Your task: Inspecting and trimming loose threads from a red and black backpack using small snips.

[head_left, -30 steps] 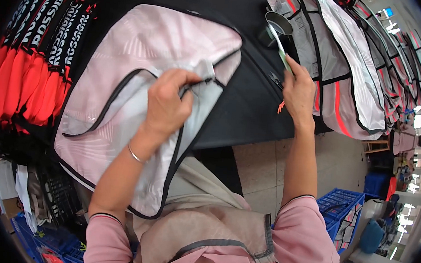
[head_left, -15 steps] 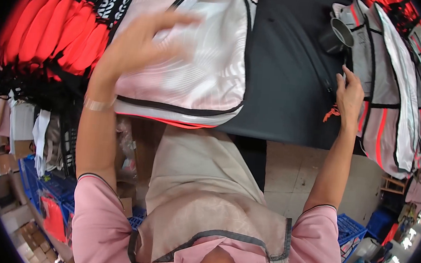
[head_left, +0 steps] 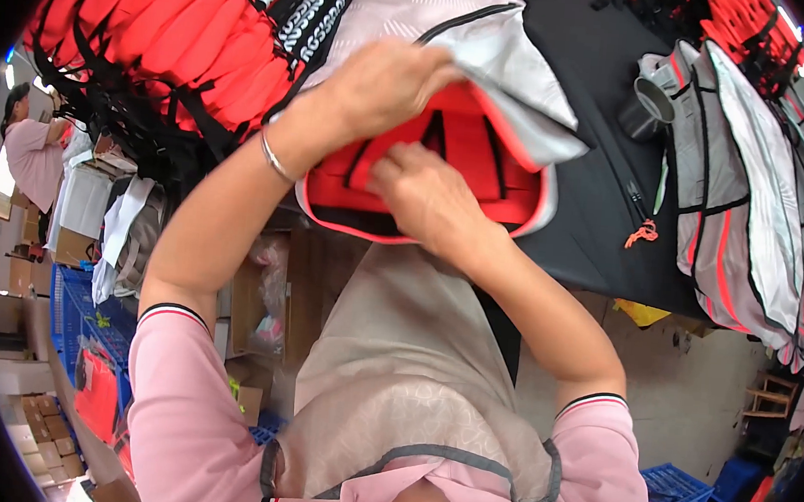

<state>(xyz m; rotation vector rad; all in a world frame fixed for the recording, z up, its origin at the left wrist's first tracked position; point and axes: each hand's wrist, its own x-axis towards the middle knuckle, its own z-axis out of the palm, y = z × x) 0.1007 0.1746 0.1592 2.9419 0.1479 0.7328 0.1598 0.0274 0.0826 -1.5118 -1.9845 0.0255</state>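
Closest in, a pale grey apron (head_left: pixel 401 383) hangs down over the person's front, pink sleeves on both arms. Up from there, the right hand (head_left: pixel 425 196) lies flat on the red inner side of the vest (head_left: pixel 466 152), fingers pressed down and loosely curled against the fabric near its lower edge, palm hidden, so whether it pinches anything I cannot tell. The left hand (head_left: pixel 382 84), a thin bracelet (head_left: pixel 274 156) at the wrist, is closed around the light grey outer layer of that same vest and lifts it up and back, showing the red lining and its black straps. The vest sits at the near edge of the black table (head_left: pixel 594 209), right in front of the person, its red-trimmed hem hanging just past the edge. To the right on the table, a small orange cord end (head_left: pixel 641 234) lies beside a zip line, and beyond it a pile of grey vests (head_left: pixel 755 203) with red and black trim drapes off the table's right end, a dark cup-shaped thing (head_left: pixel 648 105) at its top. To the far left, a thick row of red vests (head_left: pixel 173 35) with black straps hangs down. Lower left, blue crates (head_left: pixel 85 320) and cardboard boxes stand on the floor, and another person in pink (head_left: pixel 32 151) works at the far left rim.
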